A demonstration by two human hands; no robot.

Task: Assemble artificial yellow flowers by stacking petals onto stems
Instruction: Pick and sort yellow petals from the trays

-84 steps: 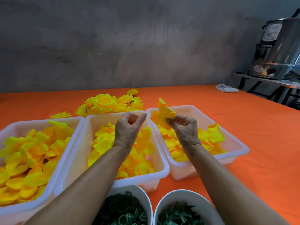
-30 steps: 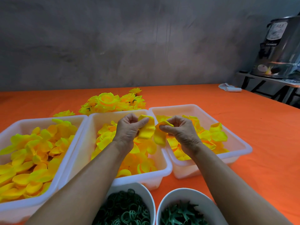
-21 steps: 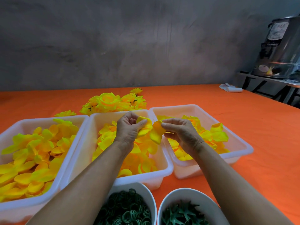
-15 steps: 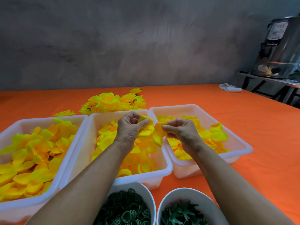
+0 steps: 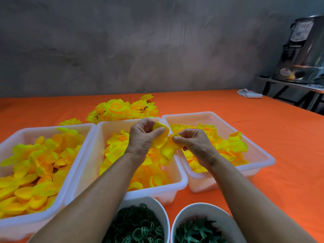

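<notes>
Holding a yellow petal [image 5: 160, 135] at frame centre, above the middle bin [image 5: 98, 151]: left hand [image 5: 143, 137], thumb and fingers curled round it. Right hand [image 5: 192, 142] pinches a second petal [image 5: 168, 149], long axis slanting from upper right down to lower left, its free end pointing lower left. The two petals touch. Finished flowers [image 5: 122, 109] heaped behind, on the orange worktop [image 5: 263, 137].

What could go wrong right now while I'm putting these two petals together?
The left hand and right hand each pinch a petal only at its edge, above the gap between two tubs. A slip could drop it into the wrong tub. The soft petals could also crease or sit off-centre.
</notes>
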